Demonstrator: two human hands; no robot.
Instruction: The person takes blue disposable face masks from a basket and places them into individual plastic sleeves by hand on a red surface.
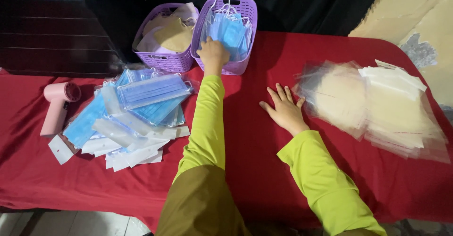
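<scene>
a: figure, head view. left hand [212,52] reaches into the right-hand purple basket [245,9], fingers closing on the loose blue face masks [231,30] standing on edge inside; whether it has pinched one mask or several cannot be told, the fingertips being hidden among them.

b: and the right hand [284,109]?

a: flat on the red tablecloth [245,137], fingers spread, holding nothing, just beside the stack of empty clear sleeves [377,108].

b: handling properties of the masks?

a: judged very light, soft and limp, pleated fabric that clings to its neighbours; the white ear loops [225,2] tangle easily (several stick up over the rim). best taken by a top edge or corner of the fabric with thumb and forefinger, not by a loop, so that one peels off alone.

b: other items?

a: second purple basket [160,56] with tan masks, a heap of bagged blue masks [137,108], and a pink handheld device [59,106], possibly a small fan.
</scene>
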